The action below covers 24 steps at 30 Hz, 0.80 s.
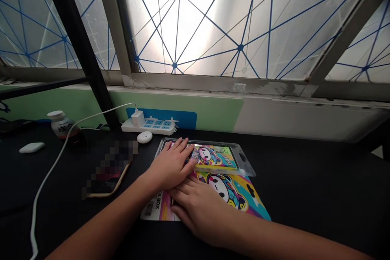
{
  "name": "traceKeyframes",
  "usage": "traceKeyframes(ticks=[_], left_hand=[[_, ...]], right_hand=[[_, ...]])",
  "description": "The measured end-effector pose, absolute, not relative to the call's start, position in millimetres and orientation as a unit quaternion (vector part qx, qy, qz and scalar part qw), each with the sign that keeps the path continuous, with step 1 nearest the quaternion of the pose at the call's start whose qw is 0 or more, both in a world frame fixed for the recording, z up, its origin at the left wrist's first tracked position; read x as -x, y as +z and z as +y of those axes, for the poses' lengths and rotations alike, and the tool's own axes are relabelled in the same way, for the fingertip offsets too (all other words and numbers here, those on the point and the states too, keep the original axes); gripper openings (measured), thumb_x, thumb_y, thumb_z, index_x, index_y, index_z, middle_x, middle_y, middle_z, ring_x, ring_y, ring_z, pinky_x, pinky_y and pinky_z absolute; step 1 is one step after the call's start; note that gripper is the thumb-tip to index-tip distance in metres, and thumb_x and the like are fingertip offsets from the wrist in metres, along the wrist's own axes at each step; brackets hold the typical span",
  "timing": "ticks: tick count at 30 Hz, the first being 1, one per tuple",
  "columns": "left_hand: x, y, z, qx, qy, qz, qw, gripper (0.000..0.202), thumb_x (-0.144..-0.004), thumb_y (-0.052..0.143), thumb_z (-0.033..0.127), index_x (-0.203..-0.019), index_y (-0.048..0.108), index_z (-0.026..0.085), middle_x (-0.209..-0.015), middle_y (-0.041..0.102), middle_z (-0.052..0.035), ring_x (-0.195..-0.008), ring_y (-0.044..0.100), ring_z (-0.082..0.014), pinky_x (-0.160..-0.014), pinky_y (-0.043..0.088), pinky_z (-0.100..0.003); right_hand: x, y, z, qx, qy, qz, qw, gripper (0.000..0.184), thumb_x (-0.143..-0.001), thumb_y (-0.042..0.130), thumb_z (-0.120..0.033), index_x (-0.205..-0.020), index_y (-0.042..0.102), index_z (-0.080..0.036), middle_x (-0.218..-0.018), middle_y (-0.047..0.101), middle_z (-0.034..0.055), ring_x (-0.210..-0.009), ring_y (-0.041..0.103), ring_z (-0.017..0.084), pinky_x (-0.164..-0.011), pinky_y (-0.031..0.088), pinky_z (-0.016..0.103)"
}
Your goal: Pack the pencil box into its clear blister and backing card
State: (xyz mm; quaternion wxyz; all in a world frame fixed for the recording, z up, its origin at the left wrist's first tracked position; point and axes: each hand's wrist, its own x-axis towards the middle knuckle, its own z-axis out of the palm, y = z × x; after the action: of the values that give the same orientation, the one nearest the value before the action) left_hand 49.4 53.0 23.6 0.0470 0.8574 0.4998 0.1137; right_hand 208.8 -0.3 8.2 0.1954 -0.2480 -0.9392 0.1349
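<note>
A clear plastic blister shell (248, 169) with a colourful cartoon-printed piece inside lies at the far side of a bright printed card (256, 199). The card shows a white-faced cartoon character and, at its left, the letters "CL BOX" beside a barcode. My left hand (173, 163) lies flat on the left part of the shell, its fingers spread and stretched out. Just nearer to me, my right hand (199, 207) rests on the card, fingers extended toward the left hand and partly under it. Neither hand grips anything visible. Both hide the left middle of the packaging.
On the black desk (304, 195), a phone (111, 174) with a blurred-out screen lies left of the card. Behind stand a white power strip (149, 125), a round white case (144, 137) and a bottle (61, 125). A white cable (50, 178) runs along the left.
</note>
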Motion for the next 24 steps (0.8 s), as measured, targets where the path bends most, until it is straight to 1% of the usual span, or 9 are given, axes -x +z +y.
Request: traceKeyframes(ticks=[3,5,7,10,12,14,16,20,24], left_hand=[[-48.1,24.1,51.9,-0.856,0.139,0.496,0.052,0.057,-0.104,0.032,0.052,-0.151,0.043,0.022,-0.162,0.034,-0.0095,-0.151,0.025,-0.0296,-0.120,0.024,-0.054],[-45.9,26.1,51.0,-0.852,0.167,0.494,0.045,0.053,-0.104,0.035,0.046,-0.149,0.045,0.021,-0.159,0.040,-0.0096,-0.149,0.032,-0.0282,-0.120,0.026,-0.053],[-42.5,28.8,50.7,-0.850,0.196,0.489,0.023,0.049,-0.103,0.039,0.041,-0.146,0.048,0.021,-0.154,0.048,-0.0089,-0.144,0.040,-0.0277,-0.119,0.028,-0.052],[-36.7,31.6,52.6,-0.848,0.219,0.482,-0.005,0.048,-0.101,0.044,0.043,-0.142,0.052,0.019,-0.145,0.058,-0.0093,-0.137,0.049,-0.0282,-0.115,0.035,-0.049],[-33.9,31.5,54.7,-0.848,0.213,0.485,-0.001,0.051,-0.100,0.045,0.047,-0.143,0.051,0.019,-0.143,0.060,-0.0101,-0.133,0.052,-0.0284,-0.111,0.040,-0.046],[-32.8,30.3,56.4,-0.849,0.193,0.492,0.010,0.054,-0.100,0.044,0.051,-0.143,0.050,0.019,-0.143,0.059,-0.0101,-0.133,0.052,-0.0290,-0.110,0.040,-0.046],[-33.2,29.0,57.2,-0.849,0.176,0.498,0.015,0.056,-0.100,0.042,0.053,-0.144,0.049,0.020,-0.146,0.056,-0.0099,-0.134,0.049,-0.0296,-0.111,0.038,-0.046],[-34.9,28.1,57.0,-0.848,0.165,0.503,0.011,0.056,-0.101,0.040,0.054,-0.146,0.047,0.020,-0.148,0.054,-0.0098,-0.136,0.047,-0.0291,-0.112,0.035,-0.046],[-35.2,28.5,56.1,-0.848,0.168,0.502,0.008,0.055,-0.101,0.040,0.054,-0.146,0.046,0.021,-0.148,0.054,-0.0099,-0.136,0.047,-0.0287,-0.111,0.035,-0.046]], right_hand=[[-214.1,9.9,1.3,0.223,0.083,-0.944,0.230,0.022,-0.097,0.046,-0.021,-0.097,0.068,-0.018,-0.098,0.074,0.0069,-0.092,0.066,0.021,-0.089,0.049,0.034],[-222.1,17.8,9.2,0.222,0.020,-0.945,0.238,0.027,-0.097,0.042,-0.020,-0.084,0.067,-0.018,-0.082,0.071,0.0063,-0.077,0.062,0.020,-0.075,0.049,0.034],[-236.0,30.4,23.6,0.268,-0.032,-0.935,0.230,0.031,-0.099,0.041,-0.023,-0.081,0.066,-0.018,-0.077,0.068,0.0067,-0.073,0.059,0.020,-0.072,0.046,0.034],[-267.4,49.6,54.3,0.408,-0.033,-0.897,0.168,0.030,-0.100,0.045,-0.030,-0.089,0.070,-0.018,-0.089,0.068,0.0100,-0.085,0.062,0.024,-0.076,0.047,0.037],[-290.5,57.7,75.7,0.469,0.008,-0.875,0.120,0.030,-0.094,0.056,-0.042,-0.100,0.072,-0.018,-0.098,0.067,0.0119,-0.090,0.064,0.027,-0.075,0.050,0.037],[-309.8,61.2,92.8,0.478,0.059,-0.871,0.096,0.042,-0.088,0.063,-0.055,-0.108,0.072,-0.020,-0.104,0.066,0.0109,-0.091,0.067,0.025,-0.073,0.054,0.033],[-321.9,61.9,102.8,0.467,0.114,-0.873,0.083,0.052,-0.083,0.064,-0.063,-0.115,0.070,-0.022,-0.109,0.064,0.0103,-0.093,0.068,0.024,-0.075,0.056,0.031],[-325.8,61.4,105.8,0.451,0.148,-0.878,0.063,0.061,-0.082,0.064,-0.064,-0.125,0.067,-0.019,-0.116,0.061,0.0123,-0.105,0.065,0.027,-0.088,0.056,0.034],[-320.3,59.5,104.7,0.462,0.116,-0.878,0.059,0.056,-0.081,0.069,-0.059,-0.121,0.068,-0.020,-0.114,0.061,0.0121,-0.104,0.064,0.028,-0.089,0.056,0.037]])
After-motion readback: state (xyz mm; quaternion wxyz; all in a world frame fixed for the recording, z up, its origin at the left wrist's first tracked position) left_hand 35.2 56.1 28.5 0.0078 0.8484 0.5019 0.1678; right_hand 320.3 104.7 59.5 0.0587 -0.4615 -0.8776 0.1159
